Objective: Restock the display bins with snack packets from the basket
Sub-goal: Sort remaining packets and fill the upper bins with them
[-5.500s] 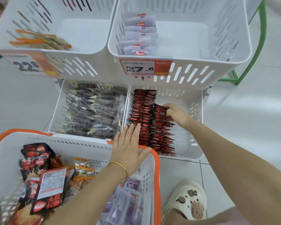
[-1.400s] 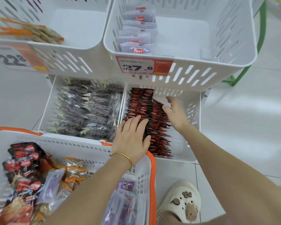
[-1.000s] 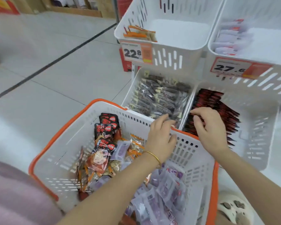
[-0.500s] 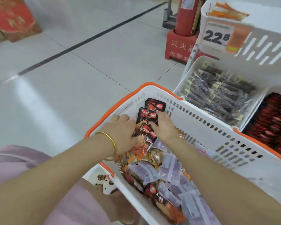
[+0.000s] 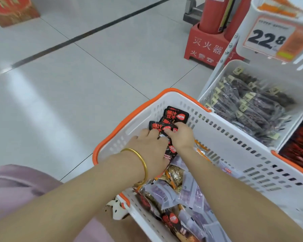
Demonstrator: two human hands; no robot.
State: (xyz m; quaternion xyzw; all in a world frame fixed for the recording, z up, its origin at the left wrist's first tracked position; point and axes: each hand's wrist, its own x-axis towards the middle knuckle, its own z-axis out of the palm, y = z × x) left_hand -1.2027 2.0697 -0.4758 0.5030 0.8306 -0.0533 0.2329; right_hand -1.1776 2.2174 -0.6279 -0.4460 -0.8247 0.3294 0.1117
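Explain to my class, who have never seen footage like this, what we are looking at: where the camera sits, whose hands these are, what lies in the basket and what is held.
There is no machine: a person wears one camera on the head, looking down at their own arms. The left hand, wearing a gold bangle, and the right hand both grip black-and-red packets inside a white basket with an orange rim, which holds mixed snack packets. Beside it, a white display bin holds dark packets below a price tag.
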